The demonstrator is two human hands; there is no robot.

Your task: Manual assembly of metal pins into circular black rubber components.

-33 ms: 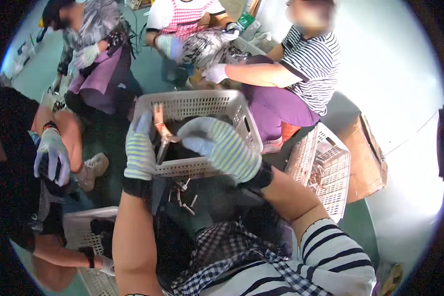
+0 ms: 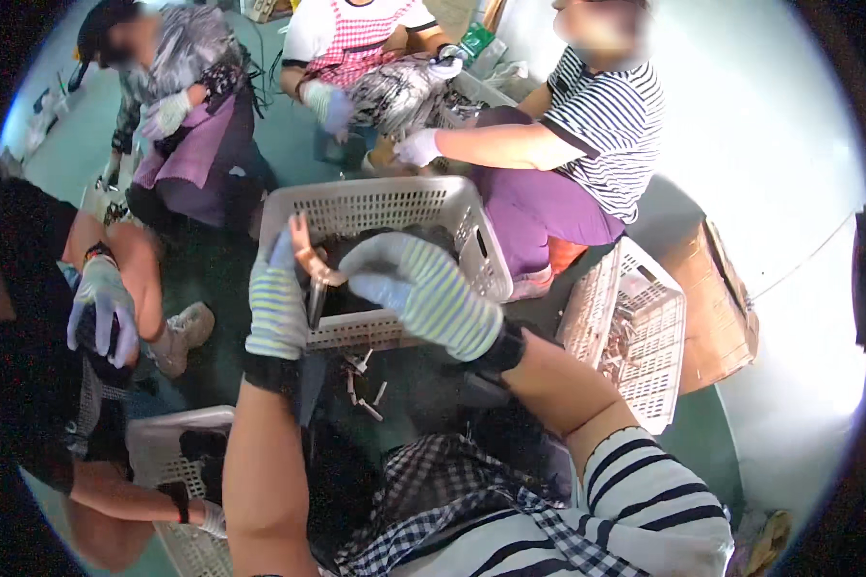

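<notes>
My left hand [image 2: 277, 303], in a striped glove, is closed on a bent copper-coloured metal strip [image 2: 310, 260] with a forked upper end. A narrow dark metal piece [image 2: 316, 302] hangs just below the strip, beside the left palm; how it is attached is unclear. My right hand [image 2: 431, 293], gloved alike, has its fingers curled together in a pinch at the strip's lower right end. Both hands are above the near part of a white perforated plastic basket [image 2: 380, 192] with dark contents, too shaded to make out.
Small metal pieces [image 2: 366, 392] lie on the floor below the basket. To the right, another white basket [image 2: 659, 361] holds similar pieces beside a cardboard box [image 2: 717, 313]. At lower left stands another basket [image 2: 168, 423]. Several gloved people sit around, close on the left and far side.
The copper-coloured strip has shifted slightly down and left, and its upper end leans further left. Both hands have moved only a little.
</notes>
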